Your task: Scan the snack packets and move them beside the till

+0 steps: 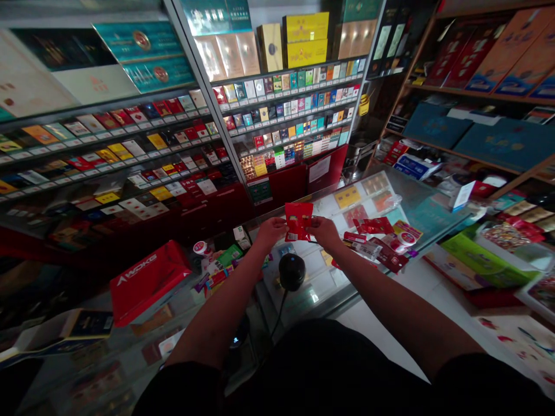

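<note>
Between my two hands a small red snack packet (299, 215) is held up over the glass counter (314, 297). My left hand (273, 232) pinches its left edge, and my right hand (324, 232) grips its right edge. A barcode patch shows at the packet's lower left. Just below it on the counter sits a round black device (292, 272) with a cable. Red packets (373, 226) and a round red-and-white tub (406, 238) lie to the right of my right hand. Left of my left hand is a pile of colourful packets (221, 268) with another tub (200, 248).
A red shoebox-like carton (150, 283) stands on the left counter. Glass shelves (286, 95) full of small cigarette packs rise ahead. At right are a wooden shelf (463, 95) with large boxes and an open green carton (488, 254).
</note>
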A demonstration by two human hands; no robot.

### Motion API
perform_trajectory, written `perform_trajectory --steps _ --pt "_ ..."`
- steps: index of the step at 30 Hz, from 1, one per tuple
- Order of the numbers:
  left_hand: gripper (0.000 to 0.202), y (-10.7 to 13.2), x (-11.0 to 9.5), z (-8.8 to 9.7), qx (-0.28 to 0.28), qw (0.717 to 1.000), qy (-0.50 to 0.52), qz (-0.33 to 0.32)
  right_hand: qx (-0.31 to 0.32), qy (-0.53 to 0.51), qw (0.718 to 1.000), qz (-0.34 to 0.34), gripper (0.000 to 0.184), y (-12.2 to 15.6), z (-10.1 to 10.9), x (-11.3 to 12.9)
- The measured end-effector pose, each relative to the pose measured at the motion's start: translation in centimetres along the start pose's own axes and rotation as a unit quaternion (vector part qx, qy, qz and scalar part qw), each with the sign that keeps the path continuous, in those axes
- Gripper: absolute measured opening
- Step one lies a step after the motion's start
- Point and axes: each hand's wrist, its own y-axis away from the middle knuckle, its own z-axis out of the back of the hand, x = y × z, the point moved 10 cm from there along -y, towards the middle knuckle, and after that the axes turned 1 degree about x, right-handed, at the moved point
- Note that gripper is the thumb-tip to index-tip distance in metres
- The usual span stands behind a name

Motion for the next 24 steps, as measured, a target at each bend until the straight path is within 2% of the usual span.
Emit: perform_trajectory --steps 8,12,18,24 --pt "0.041 -1.5 3.1 -1.2 0.031 0.999 -0.002 0.012 -0.009 0.035 0.999 -0.024 0.025 0.1 0.1 -3.2" --pt "0.04 -1.7 4.2 -1.4 0.032 0.999 -0.026 0.019 -0.011 0.042 0.999 -0.032 0.025 0.7 0.2 -4.0" --pt "0.038 -1.4 4.9 -1.5 0.033 0.998 -0.038 0.024 -0.017 0.067 0.997 -0.029 0.023 1.4 0.2 -4.4" --pt "0.042 -1.2 5.0 -1.5 0.043 0.997 -0.058 -0.006 -0.011 0.056 0.997 -0.044 0.024 1.5 -0.3 -5.7"
